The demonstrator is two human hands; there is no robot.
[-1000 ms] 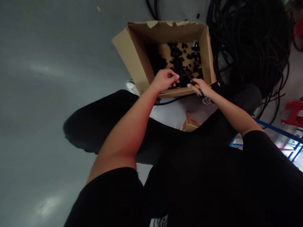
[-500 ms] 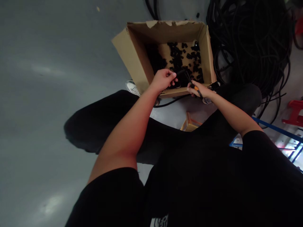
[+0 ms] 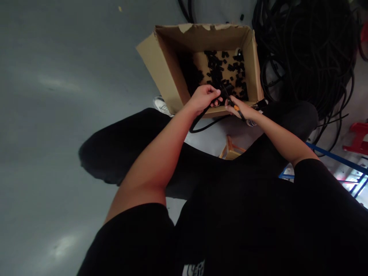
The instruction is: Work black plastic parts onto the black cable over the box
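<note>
My left hand [image 3: 203,99] grips the end of a black cable [image 3: 201,122] that loops down below the hand. My right hand [image 3: 240,109] holds a small cutting tool with an orange handle [image 3: 236,108], its tip meeting the cable end between the two hands. Both hands hover over the near wall of an open cardboard box [image 3: 169,73]. Several short black pieces [image 3: 222,71] lie on the box's bottom.
A large pile of coiled black cable [image 3: 307,50] lies to the right of the box. My legs in black trousers [image 3: 129,145] spread below the hands. A white shoe [image 3: 161,104], a wooden stool [image 3: 230,150], red stools [image 3: 356,136] and a blue frame [image 3: 333,157] are nearby on the grey floor.
Both hands have drawn closer together, and the tool's tip now meets the cable end. The cable now hangs in a visible loop below my left hand.
</note>
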